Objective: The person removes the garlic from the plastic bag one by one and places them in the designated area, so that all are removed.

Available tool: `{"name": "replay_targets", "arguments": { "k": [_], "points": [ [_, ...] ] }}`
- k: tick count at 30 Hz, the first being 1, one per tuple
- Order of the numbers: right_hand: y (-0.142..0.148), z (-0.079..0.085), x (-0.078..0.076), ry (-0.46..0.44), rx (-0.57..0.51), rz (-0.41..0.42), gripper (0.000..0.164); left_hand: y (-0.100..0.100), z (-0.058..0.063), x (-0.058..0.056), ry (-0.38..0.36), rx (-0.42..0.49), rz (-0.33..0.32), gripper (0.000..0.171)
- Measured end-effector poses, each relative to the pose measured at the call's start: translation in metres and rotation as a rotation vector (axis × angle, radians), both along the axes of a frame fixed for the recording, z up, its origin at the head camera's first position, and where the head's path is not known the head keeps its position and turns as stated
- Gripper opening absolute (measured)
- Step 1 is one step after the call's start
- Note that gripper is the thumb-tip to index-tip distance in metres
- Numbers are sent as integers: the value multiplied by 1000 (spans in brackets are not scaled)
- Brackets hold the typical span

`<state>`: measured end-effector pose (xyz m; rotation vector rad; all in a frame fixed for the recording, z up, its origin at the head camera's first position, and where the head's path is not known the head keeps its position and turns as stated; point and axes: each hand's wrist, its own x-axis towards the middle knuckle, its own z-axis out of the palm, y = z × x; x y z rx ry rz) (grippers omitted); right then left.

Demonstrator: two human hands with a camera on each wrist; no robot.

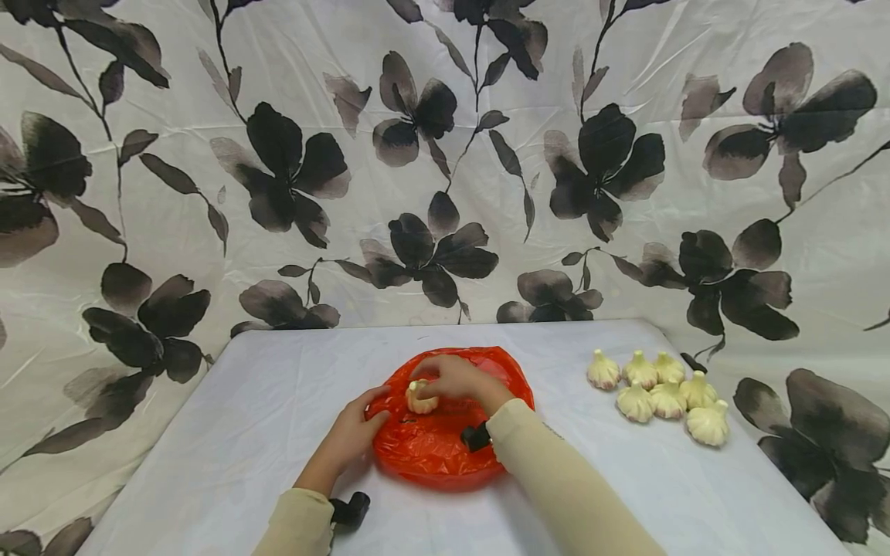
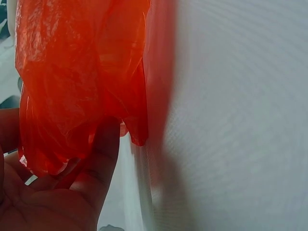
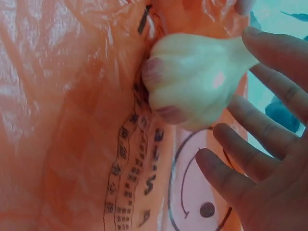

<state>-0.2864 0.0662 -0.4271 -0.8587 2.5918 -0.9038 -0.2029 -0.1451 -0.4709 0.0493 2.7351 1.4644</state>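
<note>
A red plastic bag (image 1: pixel 445 459) sits opened out on the white table. My left hand (image 1: pixel 352 434) holds its left edge, with the thumb on one side and fingers behind the film, as the left wrist view shows on the bag (image 2: pixel 62 86). Over the bag's mouth, my right hand (image 1: pixel 455 377) pinches a garlic bulb (image 1: pixel 421 398) by its stem between thumb and forefinger. In the right wrist view the bulb (image 3: pixel 190 79) is pale with purplish patches at its base, and the other fingers are spread beside it. Printed lettering and a smiling face show on the bag.
Several more garlic bulbs (image 1: pixel 667 398) stand grouped on the right side of the white-covered table (image 1: pixel 278 401). Behind the table hangs a cloth (image 1: pixel 514 208) printed with dark flowers. A small black camera (image 1: pixel 351 510) is worn on the left wrist.
</note>
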Motion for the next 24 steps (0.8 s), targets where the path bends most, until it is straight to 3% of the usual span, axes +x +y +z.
{"name": "replay_targets", "arguments": {
  "k": [9, 24],
  "points": [
    [-5, -4, 2, 20, -13, -28, 17, -1, 1, 1, -20, -12, 15, 48],
    [5, 0, 5, 59, -61, -48, 20, -2, 2, 3, -28, -8, 19, 48]
  ]
}}
